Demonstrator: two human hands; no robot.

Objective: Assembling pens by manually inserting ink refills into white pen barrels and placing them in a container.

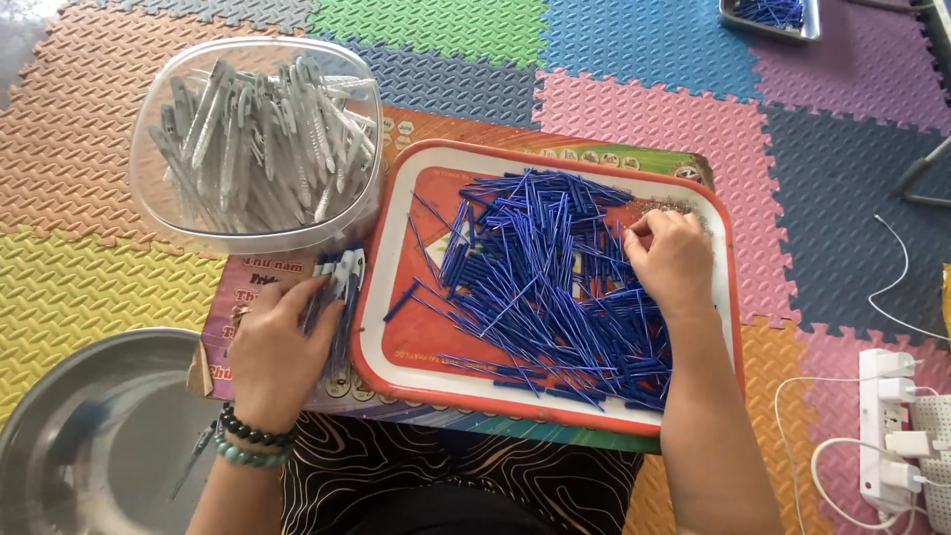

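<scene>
Head view, looking straight down: the left hand (279, 349) lies flat-ish over a small bunch of white-and-blue pens (338, 287), fingers curled loosely on top of them, just left of the red-rimmed tray (396, 178). The right hand (671, 260) sits on the far right side of the tray, fingertips pinched together over the little silvery springs (666, 207); can't tell if it's actually got one. A big heap of blue refills (540, 282) lies between the two hands. A clear tub of grey pen barrels (260, 139) stands just above the left hand.
</scene>
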